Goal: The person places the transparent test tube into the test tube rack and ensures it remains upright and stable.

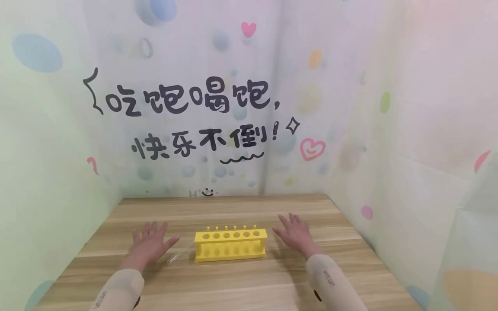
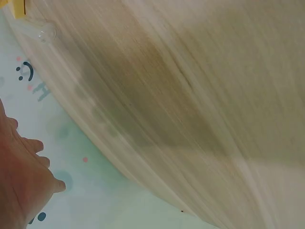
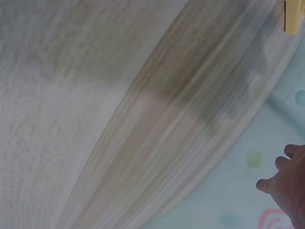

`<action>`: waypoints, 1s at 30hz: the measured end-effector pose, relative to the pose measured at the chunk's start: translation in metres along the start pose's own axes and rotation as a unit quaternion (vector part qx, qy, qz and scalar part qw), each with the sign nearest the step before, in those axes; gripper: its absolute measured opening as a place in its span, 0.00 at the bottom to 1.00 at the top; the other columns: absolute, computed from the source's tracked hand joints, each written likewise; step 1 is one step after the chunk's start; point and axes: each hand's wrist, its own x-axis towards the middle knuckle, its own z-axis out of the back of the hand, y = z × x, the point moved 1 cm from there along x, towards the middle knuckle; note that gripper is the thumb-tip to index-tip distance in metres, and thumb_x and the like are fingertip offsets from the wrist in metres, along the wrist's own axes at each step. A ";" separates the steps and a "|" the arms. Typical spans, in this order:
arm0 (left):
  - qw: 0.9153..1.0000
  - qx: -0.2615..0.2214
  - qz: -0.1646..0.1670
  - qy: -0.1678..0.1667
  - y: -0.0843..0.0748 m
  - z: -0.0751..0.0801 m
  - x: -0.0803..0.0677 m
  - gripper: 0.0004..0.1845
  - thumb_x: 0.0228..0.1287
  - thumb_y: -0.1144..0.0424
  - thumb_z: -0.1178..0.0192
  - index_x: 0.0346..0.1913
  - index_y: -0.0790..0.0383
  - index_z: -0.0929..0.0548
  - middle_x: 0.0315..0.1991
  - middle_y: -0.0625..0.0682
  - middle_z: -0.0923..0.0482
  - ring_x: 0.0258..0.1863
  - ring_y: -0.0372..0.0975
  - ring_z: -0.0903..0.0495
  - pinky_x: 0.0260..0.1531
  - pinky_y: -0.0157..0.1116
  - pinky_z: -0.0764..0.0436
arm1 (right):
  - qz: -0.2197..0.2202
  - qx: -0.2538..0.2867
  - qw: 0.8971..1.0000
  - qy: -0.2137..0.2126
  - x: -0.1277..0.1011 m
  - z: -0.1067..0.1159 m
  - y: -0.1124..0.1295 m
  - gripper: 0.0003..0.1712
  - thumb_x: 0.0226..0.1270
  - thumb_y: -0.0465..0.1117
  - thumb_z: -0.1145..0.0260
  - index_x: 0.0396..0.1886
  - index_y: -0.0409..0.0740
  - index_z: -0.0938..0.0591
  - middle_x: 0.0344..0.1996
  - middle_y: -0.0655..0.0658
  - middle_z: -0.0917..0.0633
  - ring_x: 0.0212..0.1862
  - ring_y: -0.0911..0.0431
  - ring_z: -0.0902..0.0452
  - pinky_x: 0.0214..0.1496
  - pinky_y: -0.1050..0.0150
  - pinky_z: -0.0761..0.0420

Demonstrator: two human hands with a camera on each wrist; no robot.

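Observation:
A yellow test tube rack with a row of round holes and short pegs stands near the middle of the table in the head view. Just left of it lies a clear glass test tube, whose rounded end also shows in the left wrist view. My left hand is spread to the left of the tube, thumb toward the rack, holding nothing. On the rack's other side, my right hand has its fingers spread and holds nothing. One yellow corner of the rack appears in the right wrist view.
The wood-grain table ends at a patterned back wall with black lettering. More patterned walls close in the left side and the right side. Shadows of the hands fall on the tabletop.

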 end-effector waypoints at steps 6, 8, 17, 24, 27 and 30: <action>1.000 0.004 -0.002 -0.007 -0.002 0.002 -0.002 0.48 0.71 0.33 0.55 0.73 0.75 0.43 0.70 0.83 0.57 0.69 0.75 0.61 0.59 0.74 0.72 | 0.017 0.044 0.999 0.001 0.001 -0.003 0.007 0.38 0.76 0.64 0.52 0.76 0.46 0.36 0.74 0.28 0.43 0.74 0.31 0.52 0.70 0.28 0.56; 1.000 0.006 -0.002 -0.008 -0.002 0.002 -0.002 0.48 0.71 0.33 0.55 0.73 0.75 0.42 0.70 0.83 0.56 0.69 0.75 0.60 0.59 0.74 0.71 | 0.021 0.059 0.998 0.004 0.000 -0.003 0.009 0.38 0.76 0.64 0.51 0.76 0.46 0.36 0.74 0.29 0.43 0.75 0.32 0.53 0.71 0.29 0.57; 1.000 0.005 -0.002 -0.005 -0.003 0.004 -0.003 0.47 0.70 0.35 0.51 0.73 0.75 0.43 0.70 0.83 0.54 0.70 0.74 0.59 0.60 0.75 0.68 | 0.065 0.112 0.992 0.003 -0.002 -0.003 0.022 0.37 0.76 0.61 0.49 0.75 0.45 0.36 0.73 0.29 0.40 0.73 0.33 0.46 0.70 0.30 0.51; 1.000 0.017 -0.008 -0.018 -0.006 0.006 -0.006 0.48 0.70 0.33 0.51 0.73 0.74 0.41 0.69 0.82 0.51 0.69 0.74 0.54 0.60 0.76 0.63 | 0.085 0.146 0.986 0.001 -0.004 -0.003 0.028 0.36 0.74 0.61 0.46 0.74 0.47 0.32 0.73 0.30 0.38 0.71 0.31 0.44 0.69 0.29 0.46; 1.000 0.017 -0.011 -0.023 -0.007 0.005 -0.005 0.47 0.70 0.35 0.50 0.72 0.75 0.41 0.69 0.81 0.50 0.69 0.73 0.52 0.60 0.76 0.62 | 0.087 0.163 0.983 0.004 -0.005 -0.003 0.030 0.36 0.72 0.62 0.43 0.72 0.48 0.30 0.73 0.31 0.38 0.71 0.31 0.43 0.67 0.29 0.44; 0.999 0.021 -0.014 -0.028 -0.006 0.003 -0.003 0.45 0.71 0.37 0.49 0.72 0.75 0.40 0.69 0.81 0.48 0.69 0.73 0.51 0.60 0.76 0.60 | 0.091 0.178 0.980 0.012 -0.006 -0.005 0.031 0.35 0.70 0.62 0.40 0.70 0.49 0.27 0.73 0.31 0.38 0.71 0.31 0.42 0.67 0.29 0.41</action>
